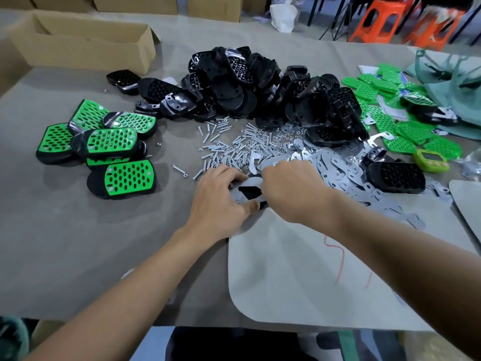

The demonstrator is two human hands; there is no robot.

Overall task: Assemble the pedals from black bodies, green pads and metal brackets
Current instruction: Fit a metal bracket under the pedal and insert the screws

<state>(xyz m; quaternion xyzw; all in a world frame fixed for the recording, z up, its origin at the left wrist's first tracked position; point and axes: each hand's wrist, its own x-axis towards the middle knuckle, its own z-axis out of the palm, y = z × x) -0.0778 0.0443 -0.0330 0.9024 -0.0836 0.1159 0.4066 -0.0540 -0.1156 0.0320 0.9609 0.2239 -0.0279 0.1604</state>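
A black pedal body (248, 192) lies on the table between my hands with a grey metal bracket (244, 185) laid over it. My left hand (221, 196) grips the body and bracket from the left, thumb at the near edge. My right hand (289, 188) curls over their right side; its fingertips are hidden. A big heap of black bodies (260, 87) sits behind. Green pads (385, 121) lie at the right, loose metal brackets (338, 168) just right of my hands. Several finished pedals (112, 142) with green tops rest at the left.
Screws and nuts (234, 147) are scattered just beyond my hands. An open cardboard box (86, 40) stands far left. A lone black body (397, 177) and a small green timer (430, 160) sit right. A pale mat (299, 277) covers the near table; orange stools (377, 19) stand behind.
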